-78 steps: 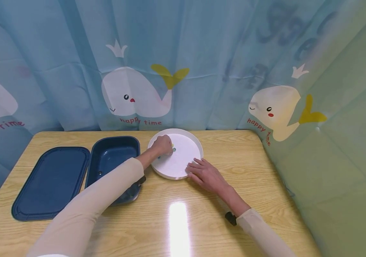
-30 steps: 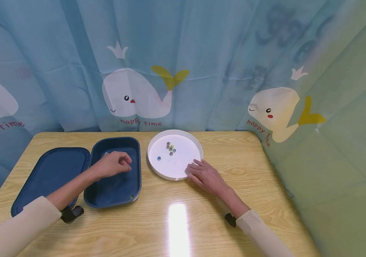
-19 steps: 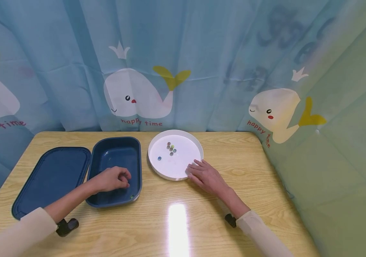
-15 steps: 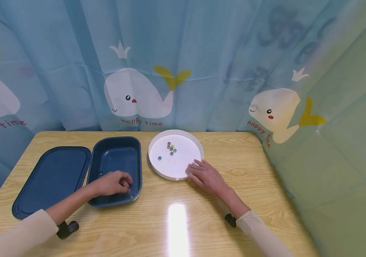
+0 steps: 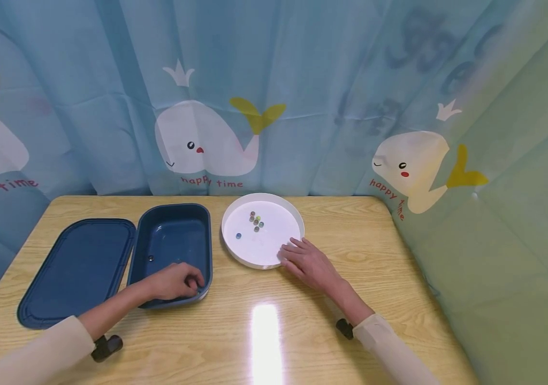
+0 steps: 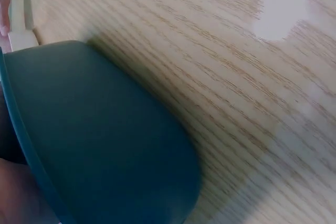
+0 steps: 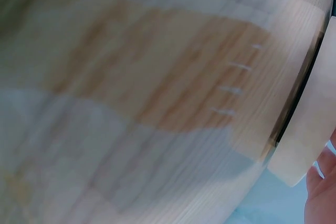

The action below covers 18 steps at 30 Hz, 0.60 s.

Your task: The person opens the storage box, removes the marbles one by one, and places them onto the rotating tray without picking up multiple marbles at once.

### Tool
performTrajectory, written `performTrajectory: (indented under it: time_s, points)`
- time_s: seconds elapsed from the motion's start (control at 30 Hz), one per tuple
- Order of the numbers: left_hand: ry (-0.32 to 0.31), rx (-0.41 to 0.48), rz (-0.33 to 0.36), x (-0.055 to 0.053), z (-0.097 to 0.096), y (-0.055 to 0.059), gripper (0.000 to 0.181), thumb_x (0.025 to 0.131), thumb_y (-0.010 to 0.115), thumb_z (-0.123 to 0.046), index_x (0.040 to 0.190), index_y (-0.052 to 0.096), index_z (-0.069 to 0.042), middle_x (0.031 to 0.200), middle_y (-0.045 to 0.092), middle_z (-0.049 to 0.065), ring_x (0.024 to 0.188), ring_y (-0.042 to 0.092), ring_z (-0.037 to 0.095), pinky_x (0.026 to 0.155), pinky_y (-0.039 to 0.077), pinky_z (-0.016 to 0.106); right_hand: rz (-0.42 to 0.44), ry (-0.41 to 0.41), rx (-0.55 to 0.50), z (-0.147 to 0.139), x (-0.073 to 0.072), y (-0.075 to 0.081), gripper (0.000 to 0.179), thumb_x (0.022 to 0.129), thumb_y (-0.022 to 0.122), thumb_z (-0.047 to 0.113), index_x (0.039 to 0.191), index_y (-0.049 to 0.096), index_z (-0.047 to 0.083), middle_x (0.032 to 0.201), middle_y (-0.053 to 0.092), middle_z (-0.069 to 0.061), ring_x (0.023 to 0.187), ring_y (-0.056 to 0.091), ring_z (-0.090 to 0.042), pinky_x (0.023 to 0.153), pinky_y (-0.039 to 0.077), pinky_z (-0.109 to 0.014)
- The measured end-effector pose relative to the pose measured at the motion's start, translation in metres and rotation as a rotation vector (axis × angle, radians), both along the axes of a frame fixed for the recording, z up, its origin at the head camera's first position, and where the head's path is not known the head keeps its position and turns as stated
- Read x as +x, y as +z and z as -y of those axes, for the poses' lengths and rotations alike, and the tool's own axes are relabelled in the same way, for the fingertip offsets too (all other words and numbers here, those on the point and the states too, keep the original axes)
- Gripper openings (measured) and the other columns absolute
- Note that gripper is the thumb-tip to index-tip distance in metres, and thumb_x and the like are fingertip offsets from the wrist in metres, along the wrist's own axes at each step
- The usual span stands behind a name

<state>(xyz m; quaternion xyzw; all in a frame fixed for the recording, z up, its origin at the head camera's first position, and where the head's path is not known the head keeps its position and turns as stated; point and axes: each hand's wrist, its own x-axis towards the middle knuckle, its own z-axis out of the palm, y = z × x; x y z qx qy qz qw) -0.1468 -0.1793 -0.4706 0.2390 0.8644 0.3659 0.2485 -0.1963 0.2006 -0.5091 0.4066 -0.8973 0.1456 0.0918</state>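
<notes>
My left hand (image 5: 177,280) reaches into the deep blue box (image 5: 180,209), fingers curled down at its near right corner. The spot where a greenish marble lay is covered by the fingertips, so I cannot tell if it is pinched. A dark marble (image 5: 151,258) lies by the box's left wall. In the left wrist view the box's outer wall (image 6: 105,129) hides most of the left hand (image 6: 21,195). My right hand (image 5: 310,263) rests its extended fingers over the near right rim of a round white tray (image 5: 263,263), also seen in the right wrist view as a pale wall (image 7: 310,114).
Several small marbles (image 5: 256,222) sit grouped in the tray, with a blue one (image 5: 238,236) apart from them. A flat blue lid (image 5: 78,272) lies left of the box. The wooden table (image 5: 341,224) ends at a whale-print curtain (image 5: 303,107).
The left hand has gone from the tray to the box, then down to its near right corner over the greenish marble. The right hand has stayed at the tray rim.
</notes>
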Motion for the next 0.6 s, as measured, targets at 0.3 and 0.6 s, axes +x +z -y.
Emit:
performTrajectory:
  time_s: [0.3,0.6]
  points:
    - [-0.038,-0.014,-0.047,-0.0015,-0.0054,-0.0013,0.015,0.084,0.065,0.007,0.089,0.069,-0.006,0.076,0.058,-0.008,0.069,0.051,0.007,0.064,0.046,0.027,0.002,0.001,-0.009,0.0003,-0.0011,-0.0008,0.032,0.1,0.061,0.025,0.127,0.07,0.01,0.13,0.064,-0.008,0.131,0.05,-0.032,0.111,0.032,-0.051]
    - [-0.046,-0.035,-0.073,0.0011,-0.0069,-0.0015,0.019,0.083,0.066,0.009,0.082,0.068,-0.009,0.075,0.057,-0.008,0.068,0.049,0.007,0.063,0.045,0.025,0.002,-0.002,-0.006,0.0006,-0.0005,-0.0005,0.032,0.1,0.062,0.024,0.126,0.07,0.009,0.13,0.065,-0.008,0.131,0.051,-0.032,0.11,0.032,-0.052]
